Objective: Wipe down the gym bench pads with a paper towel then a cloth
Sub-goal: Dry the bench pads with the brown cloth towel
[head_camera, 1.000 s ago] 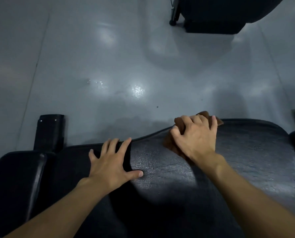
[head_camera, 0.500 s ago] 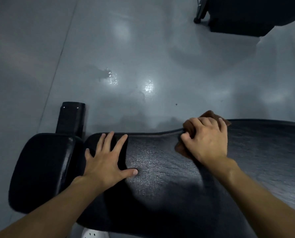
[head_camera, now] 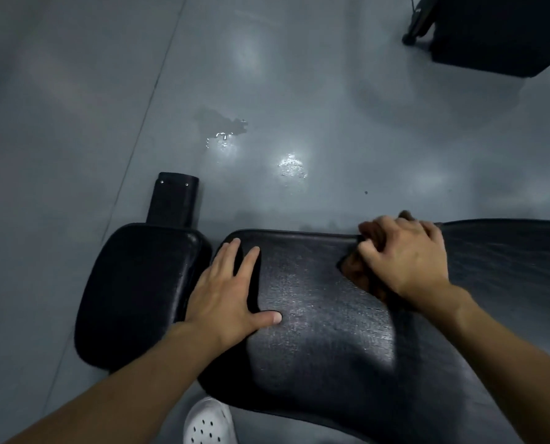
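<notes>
Head view: the long pad (head_camera: 331, 315) is a black upholstered surface with a fine grained, leather-like texture, a piped edge and a rounded end, and it serves here as the reference landmark. The left hand (head_camera: 225, 296) lies flat on the long pad close to its rounded end, fingers straight and spread wide, thumb extended to the side, holding nothing. The right hand (head_camera: 408, 254) sits on the far edge of the long pad, fingers curled down and gripping a brown wipe (head_camera: 360, 274); the hand is slightly blurred. The brown wipe is crumpled, pressed against the pad under the palm, with a corner showing beyond the knuckles; whether it is paper or fabric cannot be told. Just beyond the rounded end of the long pad, separated by a narrow gap, is a short pad (head_camera: 132, 290), smooth, glossy black and rounded at the corners. A black rectangular bracket (head_camera: 174, 200) with two small fasteners projects from the far side of the short pad. The floor (head_camera: 75, 123) around the long pad is smooth grey with a glossy finish; a wet patch (head_camera: 225, 129) lies on it well beyond the pad's far edge. A white perforated shoe (head_camera: 209, 424) shows at the near edge of the long pad. Dark equipment (head_camera: 491, 33) stands well beyond the far edge.
</notes>
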### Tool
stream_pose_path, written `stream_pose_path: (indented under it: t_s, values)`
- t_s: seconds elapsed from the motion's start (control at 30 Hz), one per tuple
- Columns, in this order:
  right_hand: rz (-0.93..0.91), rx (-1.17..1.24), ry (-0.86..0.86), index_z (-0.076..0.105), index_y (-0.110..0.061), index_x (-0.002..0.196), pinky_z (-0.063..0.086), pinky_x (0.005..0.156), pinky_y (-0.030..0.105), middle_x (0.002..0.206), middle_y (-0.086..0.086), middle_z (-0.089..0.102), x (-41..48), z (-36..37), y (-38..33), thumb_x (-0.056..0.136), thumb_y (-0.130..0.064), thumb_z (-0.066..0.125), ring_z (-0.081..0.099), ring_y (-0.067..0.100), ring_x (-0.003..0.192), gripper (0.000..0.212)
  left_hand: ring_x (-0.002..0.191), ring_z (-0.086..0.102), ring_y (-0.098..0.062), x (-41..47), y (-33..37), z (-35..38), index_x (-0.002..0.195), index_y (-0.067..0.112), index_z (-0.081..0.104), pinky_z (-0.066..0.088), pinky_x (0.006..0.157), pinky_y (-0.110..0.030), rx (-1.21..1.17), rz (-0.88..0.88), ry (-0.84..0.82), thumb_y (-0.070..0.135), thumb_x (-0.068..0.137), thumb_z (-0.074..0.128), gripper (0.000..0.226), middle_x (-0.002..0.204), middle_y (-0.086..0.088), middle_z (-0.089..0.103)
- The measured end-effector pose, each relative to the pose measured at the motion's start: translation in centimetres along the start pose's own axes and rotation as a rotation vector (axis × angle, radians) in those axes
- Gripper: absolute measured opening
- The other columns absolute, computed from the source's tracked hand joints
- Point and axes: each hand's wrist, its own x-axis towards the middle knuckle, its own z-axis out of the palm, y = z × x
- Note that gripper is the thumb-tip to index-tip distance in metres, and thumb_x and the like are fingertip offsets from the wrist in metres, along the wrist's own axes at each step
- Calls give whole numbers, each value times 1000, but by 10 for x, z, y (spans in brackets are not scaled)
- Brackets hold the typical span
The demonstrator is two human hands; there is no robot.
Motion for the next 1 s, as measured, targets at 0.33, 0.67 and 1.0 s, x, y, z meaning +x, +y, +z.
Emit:
stream_pose_path:
  t_s: [0.33,0.67,1.0]
  values:
    - [-23,-13,-43,56,-22,105,32,99,45,107,8,62,2,38,-127,80,-53,32,53,30,108,47,147,-24,-20,-15,-70,-1,154,30,-8,-1,111,-71,162,16,-45,85,69,50,116,162,6,-14]
    - [-124,-47,-4,56,-21,110,35,95,45,109,10,62,6,44,-132,87,-50,40,55,31,105,41,143,-32,-14,-11,-78,9,154,34,-1,1,106,-78,26,12,-53,81,66,59,117,161,15,-18]
    - [-328,3,-45,57,-31,123,34,94,41,122,2,60,19,58,-190,86,-53,44,55,28,116,45,148,-17,-9,-14,-92,22,150,16,9,-5,110,-73,-25,77,117,85,60,60,124,164,1,-3]
